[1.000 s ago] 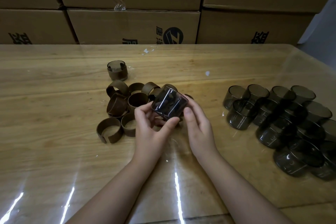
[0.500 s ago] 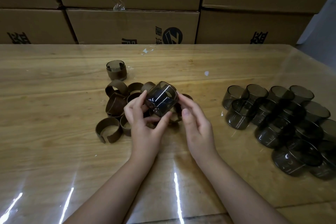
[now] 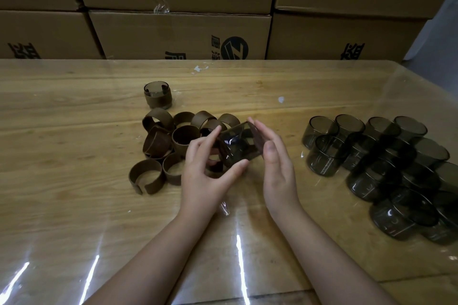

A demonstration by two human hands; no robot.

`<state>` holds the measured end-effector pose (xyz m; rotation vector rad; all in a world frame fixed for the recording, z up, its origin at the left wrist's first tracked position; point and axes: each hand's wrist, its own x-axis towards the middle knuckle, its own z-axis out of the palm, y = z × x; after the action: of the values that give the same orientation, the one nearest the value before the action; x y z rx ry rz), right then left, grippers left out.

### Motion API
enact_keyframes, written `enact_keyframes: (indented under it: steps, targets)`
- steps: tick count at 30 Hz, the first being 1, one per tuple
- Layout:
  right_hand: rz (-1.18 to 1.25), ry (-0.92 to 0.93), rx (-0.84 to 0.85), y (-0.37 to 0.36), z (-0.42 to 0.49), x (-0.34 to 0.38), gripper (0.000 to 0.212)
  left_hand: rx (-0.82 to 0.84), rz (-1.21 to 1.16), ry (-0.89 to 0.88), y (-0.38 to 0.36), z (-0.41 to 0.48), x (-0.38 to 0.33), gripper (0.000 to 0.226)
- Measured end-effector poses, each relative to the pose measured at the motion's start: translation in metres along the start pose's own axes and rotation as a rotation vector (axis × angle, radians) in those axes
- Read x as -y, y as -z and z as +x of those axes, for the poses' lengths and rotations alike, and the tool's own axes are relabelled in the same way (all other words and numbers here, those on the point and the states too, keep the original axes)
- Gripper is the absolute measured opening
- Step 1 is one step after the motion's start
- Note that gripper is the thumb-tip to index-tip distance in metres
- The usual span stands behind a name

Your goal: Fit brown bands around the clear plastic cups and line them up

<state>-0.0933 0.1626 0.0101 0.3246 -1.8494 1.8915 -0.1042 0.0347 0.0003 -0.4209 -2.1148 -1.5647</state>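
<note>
1. The clear smoky cup [image 3: 235,147] was held tilted in the air above the table [image 3: 74,156], over the near edge of the pile of brown bands [image 3: 173,146]. It wore no band yet.
2. The left hand [image 3: 205,171] pinched the cup, thumb below and forefinger above. The right hand [image 3: 277,163] lay with straight fingers against the cup's right end, steadying rather than clasping.
3. That end was probably the mouth, though glare made it hard to tell.
4. The cup looked thin-walled, hard and glossy, so it was likely light, stiff and slippery, and might crack if squeezed at the rim. Holding it by its two ends would leave the wall free for a band.
5. The bands were matte split rings, each with a gap. They seemed springy enough to spread at the gap and clip round the wall.
6. One banded cup [image 3: 157,95] stood upright behind the pile. The bare cups [image 3: 371,156] crowded together at the right, and cardboard boxes [image 3: 178,32] were stacked behind the table.
</note>
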Motion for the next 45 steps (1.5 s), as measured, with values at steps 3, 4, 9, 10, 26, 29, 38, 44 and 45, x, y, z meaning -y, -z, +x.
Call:
enact_keyframes:
  steps: [3,4,9,10,26,29,38,44,45]
  targets:
    - [0.034,-0.027,0.005,-0.001,0.001,-0.002,0.045,-0.008,-0.015,0.022,0.001,0.000,-0.001,0.067]
    - [0.041,-0.035,0.006,-0.001,0.001,-0.003,0.045,-0.007,-0.023,0.024,0.001,0.000,-0.001,0.066]
    - [0.053,-0.071,0.019,-0.001,0.001,-0.006,0.043,-0.051,-0.097,0.053,0.002,0.000,0.000,0.061]
    - [0.047,-0.074,0.025,-0.001,0.001,-0.006,0.042,-0.064,-0.115,0.053,0.002,0.000,-0.001,0.060]
    - [-0.047,-0.085,0.089,-0.003,-0.003,0.002,0.061,-0.263,-0.165,0.065,0.002,0.003,0.008,0.064]
    - [-0.035,-0.060,0.085,-0.004,-0.005,0.003,0.059,-0.272,-0.143,0.054,0.001,0.004,0.011,0.065]
    - [0.017,-0.045,0.048,-0.001,-0.002,0.006,0.050,-0.156,0.016,-0.086,0.001,0.003,0.007,0.068]
    - [0.001,-0.057,0.037,0.002,-0.003,0.004,0.040,-0.023,0.109,-0.210,-0.001,-0.001,0.003,0.068]
    - [-0.002,-0.062,0.041,0.001,-0.003,0.003,0.039,-0.022,0.099,-0.195,-0.001,-0.001,0.003,0.068]
